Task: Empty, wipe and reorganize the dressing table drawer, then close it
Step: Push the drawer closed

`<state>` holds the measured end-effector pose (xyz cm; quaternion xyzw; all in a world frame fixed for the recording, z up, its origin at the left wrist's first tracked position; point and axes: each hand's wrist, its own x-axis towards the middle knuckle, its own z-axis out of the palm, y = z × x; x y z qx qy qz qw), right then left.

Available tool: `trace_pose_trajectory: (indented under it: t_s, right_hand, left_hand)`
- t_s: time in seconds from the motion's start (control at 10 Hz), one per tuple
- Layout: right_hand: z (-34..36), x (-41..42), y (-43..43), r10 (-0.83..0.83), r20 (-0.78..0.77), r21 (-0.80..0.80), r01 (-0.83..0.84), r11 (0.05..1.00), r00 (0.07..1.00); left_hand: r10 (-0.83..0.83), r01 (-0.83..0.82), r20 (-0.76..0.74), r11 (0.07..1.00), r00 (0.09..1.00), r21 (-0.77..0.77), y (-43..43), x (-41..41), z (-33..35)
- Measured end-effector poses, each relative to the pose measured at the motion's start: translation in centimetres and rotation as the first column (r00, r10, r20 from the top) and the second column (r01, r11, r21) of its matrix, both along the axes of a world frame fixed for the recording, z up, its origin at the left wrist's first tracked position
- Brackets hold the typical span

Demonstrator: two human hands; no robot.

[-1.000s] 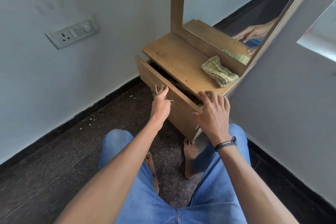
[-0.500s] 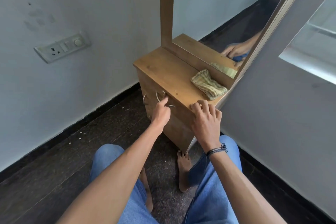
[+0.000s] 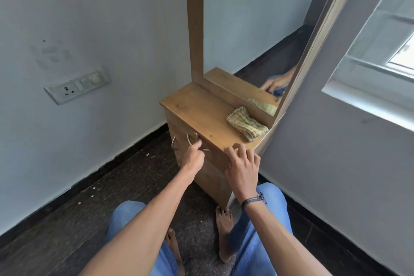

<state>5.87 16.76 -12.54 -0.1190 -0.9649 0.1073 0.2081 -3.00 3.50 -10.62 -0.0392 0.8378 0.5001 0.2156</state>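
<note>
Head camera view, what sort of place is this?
Likely a bedroom corner at home: a wooden dressing table with a tall mirror, a wall switchboard, and a window beside it.

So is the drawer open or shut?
Shut. The drawer front sits flush under the tabletop, no gap showing; the left hand grips its metal handle.

We are in a room of a home, in a dressing corner. A low wooden dressing bench (image 3: 197, 112) with a tall framed mirror (image 3: 257, 29) stands against plain painted walls (image 3: 112, 18). A household switch-and-socket plate (image 3: 77, 85) sits in one wall and a window (image 3: 385, 51) in the other. Below lies a dark stone floor (image 3: 56, 219) with black skirting.
</note>
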Motion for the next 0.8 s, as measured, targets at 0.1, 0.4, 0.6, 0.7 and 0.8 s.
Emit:
trace_pose_trajectory:
  t_s: [0.1,0.4,0.6,0.7,0.8]
  right_hand:
    - [1.2,-0.1,-0.5,-0.018,0.019,0.028,0.017,0.999,1.0]
    - [3.5,2.0,0.1,0.049,0.144,-0.088,-0.037,0.995,0.988]
    - [5.3,2.2,-0.5,0.076,0.023,-0.117,-0.073,0.99,0.997]
    - [7.1,1.2,0.1,0.036,-0.157,-0.17,-0.063,0.983,0.987]
    - [8.4,1.1,2.3,-0.037,-0.397,-0.185,-0.041,0.982,0.917]
  left_hand:
    - [-0.151,0.153,0.025,0.981,0.988,-0.117,-0.5,-0.1,1.3]
    - [-0.311,0.236,-0.202,0.916,0.929,-0.323,-1.3,2.1,6.1]
    - [-0.427,0.279,-0.482,0.895,0.765,-0.349,-2.5,3.2,8.2]
    - [-0.429,0.26,-0.645,0.902,0.632,-0.344,-1.8,2.7,9.7]
    - [-0.44,0.306,-0.776,0.894,0.452,-0.329,0.4,3.0,11.5]
